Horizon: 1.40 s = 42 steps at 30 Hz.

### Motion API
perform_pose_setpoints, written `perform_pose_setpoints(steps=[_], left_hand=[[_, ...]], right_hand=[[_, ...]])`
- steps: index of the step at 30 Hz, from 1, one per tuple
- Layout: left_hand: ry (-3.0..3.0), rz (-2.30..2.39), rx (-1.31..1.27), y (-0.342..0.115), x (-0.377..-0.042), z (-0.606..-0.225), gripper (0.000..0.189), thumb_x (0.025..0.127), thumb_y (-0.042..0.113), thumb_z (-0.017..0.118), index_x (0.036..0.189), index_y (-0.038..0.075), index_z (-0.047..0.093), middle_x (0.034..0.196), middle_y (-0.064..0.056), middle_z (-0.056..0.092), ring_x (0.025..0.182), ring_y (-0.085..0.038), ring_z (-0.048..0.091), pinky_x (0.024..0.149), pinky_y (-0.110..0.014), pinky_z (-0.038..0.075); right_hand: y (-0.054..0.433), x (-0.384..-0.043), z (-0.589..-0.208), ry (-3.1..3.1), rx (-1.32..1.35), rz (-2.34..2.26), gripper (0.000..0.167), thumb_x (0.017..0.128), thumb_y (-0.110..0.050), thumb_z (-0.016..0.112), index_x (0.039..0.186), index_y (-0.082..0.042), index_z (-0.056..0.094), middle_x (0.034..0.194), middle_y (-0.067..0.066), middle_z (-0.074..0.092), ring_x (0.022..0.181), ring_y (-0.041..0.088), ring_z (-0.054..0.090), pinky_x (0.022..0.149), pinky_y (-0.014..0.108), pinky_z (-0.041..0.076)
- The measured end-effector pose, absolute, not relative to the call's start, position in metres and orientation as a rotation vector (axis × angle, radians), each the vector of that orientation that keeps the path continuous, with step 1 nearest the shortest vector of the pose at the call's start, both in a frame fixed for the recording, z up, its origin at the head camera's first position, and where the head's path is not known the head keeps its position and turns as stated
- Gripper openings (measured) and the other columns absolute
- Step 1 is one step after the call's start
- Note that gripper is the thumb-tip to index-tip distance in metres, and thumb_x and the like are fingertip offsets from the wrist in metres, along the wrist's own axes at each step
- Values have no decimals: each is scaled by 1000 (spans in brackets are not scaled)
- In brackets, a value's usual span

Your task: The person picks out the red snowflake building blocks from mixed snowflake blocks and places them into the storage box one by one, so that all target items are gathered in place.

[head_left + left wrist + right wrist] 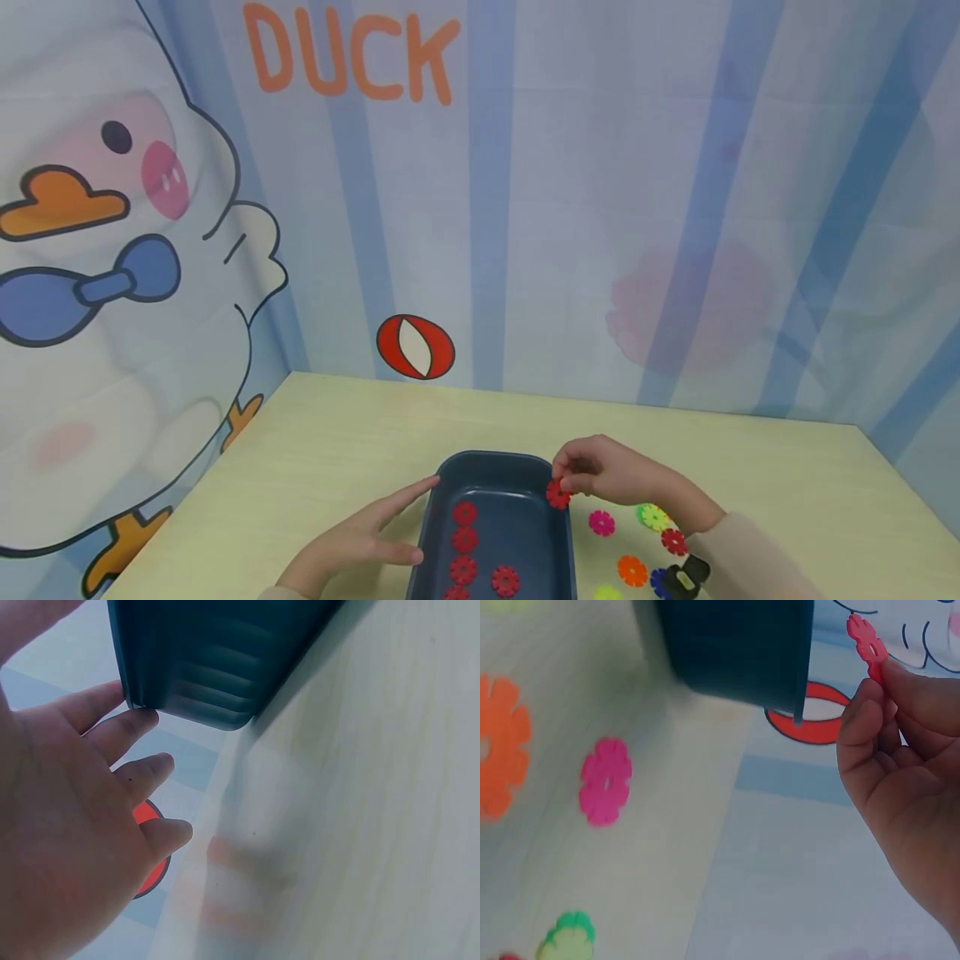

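Observation:
A dark blue-grey tray (517,533) stands on the table, with several red flower-shaped discs (465,540) lying flat inside. Most of those form a column along its left side, and one red disc (506,581) lies apart to their right. My right hand (611,469) pinches another red flower-shaped disc (866,641) between thumb and fingers, above the tray's right rim. At the tray's left side, my left hand (360,533) rests against the rim with fingers spread. In the left wrist view, fingertips touch the tray's edge (191,716).
Right of the tray lie loose discs: a pink one (602,523), an orange one (632,571), a yellow-green one (655,517) and a red one (674,542). A black wrist device (686,577) partly covers a blue disc. Behind the table hangs a striped duck curtain (570,200).

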<state>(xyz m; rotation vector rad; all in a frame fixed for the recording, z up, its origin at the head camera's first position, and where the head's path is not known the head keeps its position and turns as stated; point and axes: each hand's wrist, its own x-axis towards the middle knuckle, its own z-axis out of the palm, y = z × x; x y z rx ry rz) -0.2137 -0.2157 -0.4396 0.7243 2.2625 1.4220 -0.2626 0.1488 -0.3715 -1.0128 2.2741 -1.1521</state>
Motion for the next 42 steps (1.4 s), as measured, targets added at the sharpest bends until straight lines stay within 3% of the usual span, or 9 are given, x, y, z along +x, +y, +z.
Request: perform_pose_setpoints(steps=[19,33,42], left_hand=[[2254,1422,713,-215,-215,-439,80,88,43,66,153,19,27,157,-14,26,144,-42,18,108,-69,18],[2229,1423,750,-217,-213,-439,77,91,40,64,154,20,25,158,-13,23,144,-41,16,108,-68,19],[2238,1419,759,-216,-214,-439,76,91,39,65,154,20,26,158,-12,23,144,-40,16,109,-68,19]], right_hand=[[82,-271,-395,2245,-1066,-936,6,92,-2,62,91,-6,66,82,-5,63,67,4,53,64,21,48],[54,-274,-407,2233,-971,-703,17,84,9,61,79,-7,66,65,-6,57,56,5,48,51,18,41],[50,-274,-413,2273,-998,-625,16,83,7,63,78,-7,68,66,-8,57,57,4,48,55,18,42]])
